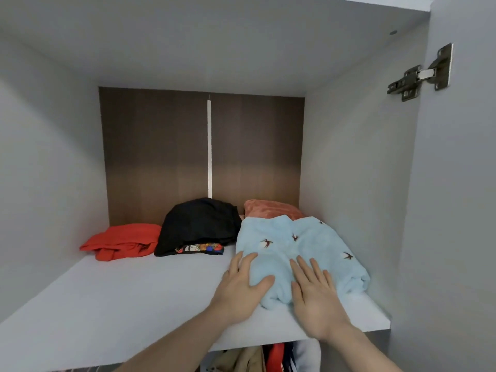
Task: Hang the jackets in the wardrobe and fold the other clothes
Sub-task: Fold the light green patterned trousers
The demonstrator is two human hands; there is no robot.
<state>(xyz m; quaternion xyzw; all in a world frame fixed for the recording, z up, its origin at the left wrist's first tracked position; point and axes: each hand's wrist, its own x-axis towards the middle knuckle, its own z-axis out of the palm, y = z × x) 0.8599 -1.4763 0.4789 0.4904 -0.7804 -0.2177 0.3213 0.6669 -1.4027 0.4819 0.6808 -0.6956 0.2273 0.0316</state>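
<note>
A folded light-blue fleece garment with small bird prints point(303, 245) lies on the right side of the grey wardrobe shelf point(134, 296). My left hand point(241, 285) rests flat on its left front edge, fingers straight. My right hand point(316, 294) presses flat on its front, fingers spread. Behind it lies a folded rust-orange garment point(271, 208). A black folded garment point(198, 224) sits on a colourful patterned one point(201, 248) at the shelf's middle back. A red folded garment point(123, 240) lies to the left.
The wardrobe's grey side walls close in left and right, with a brown back panel point(161, 157). The open door with a metal hinge point(421, 76) stands at the right. Hanging clothes point(268, 355) show below the shelf's front edge.
</note>
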